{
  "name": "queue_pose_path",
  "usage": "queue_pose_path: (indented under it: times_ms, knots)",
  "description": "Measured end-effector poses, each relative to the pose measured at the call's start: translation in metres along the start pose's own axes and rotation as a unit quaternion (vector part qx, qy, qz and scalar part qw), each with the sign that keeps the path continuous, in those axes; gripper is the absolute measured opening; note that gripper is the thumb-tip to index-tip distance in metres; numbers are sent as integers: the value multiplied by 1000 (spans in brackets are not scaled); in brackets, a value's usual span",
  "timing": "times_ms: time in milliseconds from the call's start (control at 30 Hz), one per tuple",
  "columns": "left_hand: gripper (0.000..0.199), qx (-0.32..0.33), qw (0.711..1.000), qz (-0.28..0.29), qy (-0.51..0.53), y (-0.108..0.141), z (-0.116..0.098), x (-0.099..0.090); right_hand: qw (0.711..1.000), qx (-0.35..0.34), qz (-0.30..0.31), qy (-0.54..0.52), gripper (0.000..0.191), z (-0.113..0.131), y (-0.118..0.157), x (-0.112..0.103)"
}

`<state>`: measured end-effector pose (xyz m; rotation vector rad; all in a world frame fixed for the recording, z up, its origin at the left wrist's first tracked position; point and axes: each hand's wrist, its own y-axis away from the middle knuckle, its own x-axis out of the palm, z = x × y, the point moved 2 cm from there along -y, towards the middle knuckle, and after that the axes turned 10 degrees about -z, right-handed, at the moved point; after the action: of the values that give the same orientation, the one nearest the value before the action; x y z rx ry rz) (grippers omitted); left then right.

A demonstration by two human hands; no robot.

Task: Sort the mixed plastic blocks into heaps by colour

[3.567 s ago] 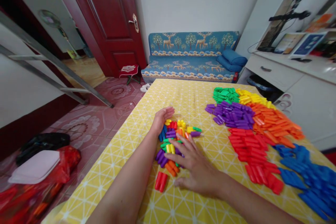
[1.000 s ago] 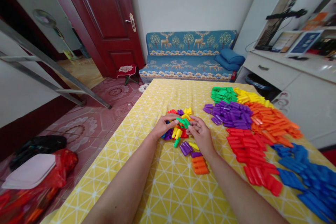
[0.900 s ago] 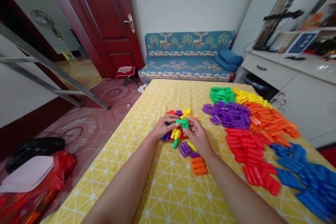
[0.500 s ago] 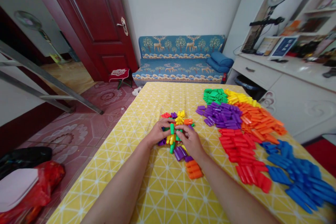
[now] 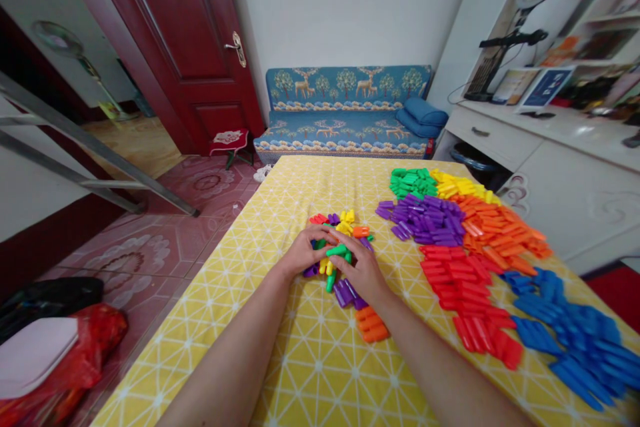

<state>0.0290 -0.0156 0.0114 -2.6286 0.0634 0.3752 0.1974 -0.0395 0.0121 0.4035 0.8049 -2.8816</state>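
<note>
My left hand (image 5: pixel 304 252) and my right hand (image 5: pixel 365 272) meet over a small mixed group of bullet-shaped plastic building blocks. Between them is a green block (image 5: pixel 337 250), lying nearly level. The right thumb and fingers close around it, and the left thumb tip is at its other end. My left fingers curl over the blocks behind, so their exact contact is hidden. Below the hands, yellow blocks (image 5: pixel 326 267) and another green block (image 5: pixel 331 281) show. Purple blocks (image 5: pixel 346 293) and orange blocks (image 5: pixel 372 325) lie by my right wrist.
Loose blocks lie sorted by colour on the right of the patterned tablecloth (image 5: pixel 320 373): green (image 5: pixel 413 182), yellow (image 5: pixel 463 187), purple (image 5: pixel 430 220), orange (image 5: pixel 505 227), red (image 5: pixel 463 287) and blue (image 5: pixel 570 320). A blue sofa (image 5: pixel 345 123) stands beyond the table, a white cabinet (image 5: pixel 565 180) to the right.
The green block between my hands has turned from upright to nearly level. My right fingers have moved left over the blocks, closer to my left hand.
</note>
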Motion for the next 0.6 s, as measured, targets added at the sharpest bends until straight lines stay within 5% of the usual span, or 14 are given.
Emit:
queue_pose_path:
  times_ms: [133, 367, 600]
  knots:
    - [17, -17, 1000, -4, 7, 0, 0, 0, 998, -8, -61, -11, 22, 1, 1, -3]
    - [17, -27, 1000, 3, 2, 1, 0, -1, 956, 183, -162, -161, 31, -1, -2, -16]
    - [18, -29, 999, 11, -9, 0, 3, -1, 870, 230, -298, -319, 33, -4, -53, -98]
